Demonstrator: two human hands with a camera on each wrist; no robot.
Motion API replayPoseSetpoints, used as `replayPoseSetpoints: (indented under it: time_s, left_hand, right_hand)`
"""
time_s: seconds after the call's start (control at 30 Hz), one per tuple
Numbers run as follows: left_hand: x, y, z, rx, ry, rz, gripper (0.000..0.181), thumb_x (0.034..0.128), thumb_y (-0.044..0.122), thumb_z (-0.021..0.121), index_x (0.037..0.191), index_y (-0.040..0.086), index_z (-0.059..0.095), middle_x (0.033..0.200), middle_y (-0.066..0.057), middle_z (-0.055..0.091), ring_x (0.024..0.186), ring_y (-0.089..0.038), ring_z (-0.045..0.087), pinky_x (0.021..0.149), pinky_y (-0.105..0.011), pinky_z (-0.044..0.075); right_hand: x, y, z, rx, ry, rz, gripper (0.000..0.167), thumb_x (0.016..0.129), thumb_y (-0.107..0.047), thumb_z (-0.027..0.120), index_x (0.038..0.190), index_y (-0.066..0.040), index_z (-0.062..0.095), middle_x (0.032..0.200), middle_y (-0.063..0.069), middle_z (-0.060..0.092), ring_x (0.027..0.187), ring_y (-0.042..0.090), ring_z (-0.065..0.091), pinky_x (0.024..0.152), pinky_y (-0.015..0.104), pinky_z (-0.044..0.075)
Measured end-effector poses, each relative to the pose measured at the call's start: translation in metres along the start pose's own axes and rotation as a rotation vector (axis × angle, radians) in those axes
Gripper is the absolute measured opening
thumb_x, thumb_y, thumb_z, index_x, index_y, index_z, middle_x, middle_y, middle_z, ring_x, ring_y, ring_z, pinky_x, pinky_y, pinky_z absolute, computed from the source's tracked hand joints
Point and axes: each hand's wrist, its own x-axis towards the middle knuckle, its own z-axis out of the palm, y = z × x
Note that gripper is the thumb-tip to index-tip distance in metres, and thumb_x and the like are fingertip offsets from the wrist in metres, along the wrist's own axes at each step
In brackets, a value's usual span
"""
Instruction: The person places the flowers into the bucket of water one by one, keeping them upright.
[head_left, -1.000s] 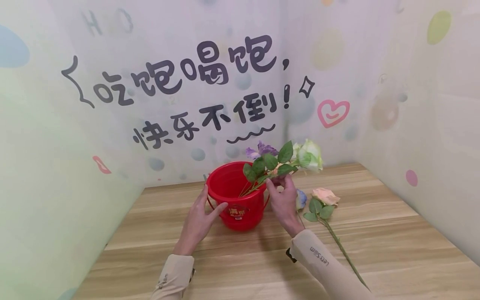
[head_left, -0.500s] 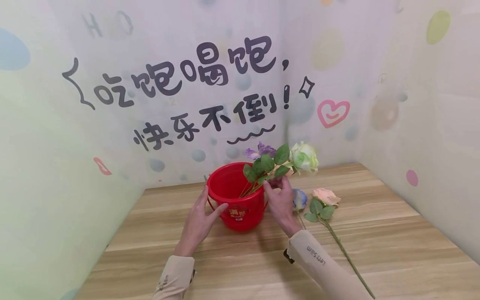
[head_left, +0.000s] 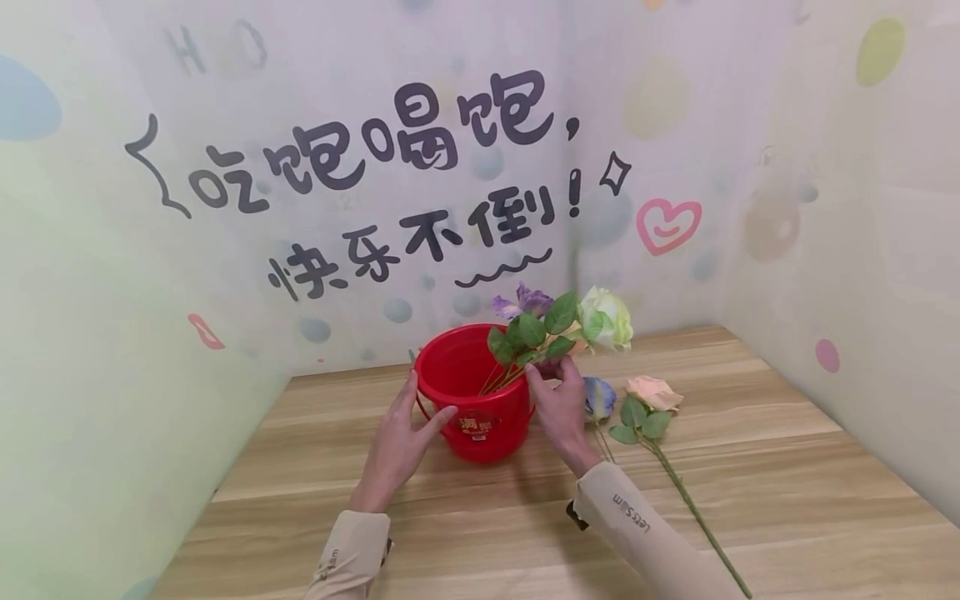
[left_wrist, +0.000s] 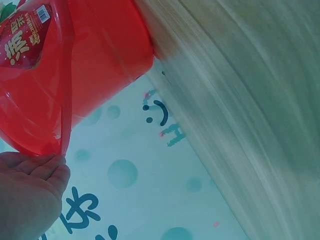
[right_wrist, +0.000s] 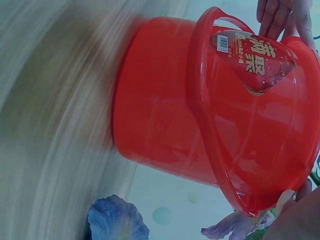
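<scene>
Two hands on the bucket, one on each side, head view. The red bucket (head_left: 510, 437) stands upright on the wooden table (head_left: 300, 508), just below centre frame, its mouth facing up.

Left hand (head_left: 393, 446): spread wide, fingers along the bucket's left side up to the rim, thumb across the front. Steadying it, by the look of it. The left wrist view, lower left, has the fingertips at the rim.

Right hand (head_left: 561, 408): narrow, pinching the stem of the white rose (head_left: 606, 318) at the bucket's right rim. Stems (head_left: 493, 382) slant down into the bucket; which belongs to which flower, can't tell. The purple flower (head_left: 528, 300) leans over the back rim, and a bit of peach petal (head_left: 577, 340) shows behind the right hand, mostly hidden.

Change over the last second: the white rose and right hand slid slightly down and left, toward the bucket. The blue flower (head_left: 600, 398) got less covered by the hand. Bucket and left hand are about where they were.

Meaning: the rose looks to be going in, but it's tilted hard right and the grip isn't released, so that placement reads as unfinished.

Outside the bucket, right of centre: the blue flower and one peach rose (head_left: 654, 393), its stem running to the lower right. Both lie on the table, untouched.
</scene>
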Motion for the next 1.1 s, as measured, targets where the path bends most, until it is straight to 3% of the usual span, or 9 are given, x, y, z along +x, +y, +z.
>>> replayPoseSetpoints:
  time_s: [0.33, 1.1]
  left_hand:
    - [0.0005, -0.0003, 0.0001, 0.009, -0.004, 0.005, 0.100, 0.0921, 0.062, 0.069, 0.167, 0.018, 0.020, 0.167, -0.008, 0.031, 0.150, -0.036, 0.033, 0.101, -0.058, 0.050]
    - [-0.0001, 0.0002, 0.0003, 0.012, -0.007, -0.009, 0.098, 0.0924, 0.062, 0.068, 0.167, 0.020, 0.021, 0.168, -0.006, 0.030, 0.151, -0.035, 0.032, 0.101, -0.058, 0.050]
  right_hand:
    - [-0.0027, 0.0051, -0.0042, -0.044, 0.008, 0.039, 0.014, 0.096, -0.008, 0.072, 0.100, 0.005, 0.067, 0.096, 0.014, 0.066, 0.089, 0.022, 0.058, 0.072, 0.024, 0.041]
    - [-0.0023, 0.0061, -0.0062, -0.078, -0.021, 0.047, 0.015, 0.096, -0.009, 0.072, 0.101, 0.005, 0.068, 0.093, 0.015, 0.067, 0.086, 0.023, 0.059, 0.070, 0.022, 0.043]
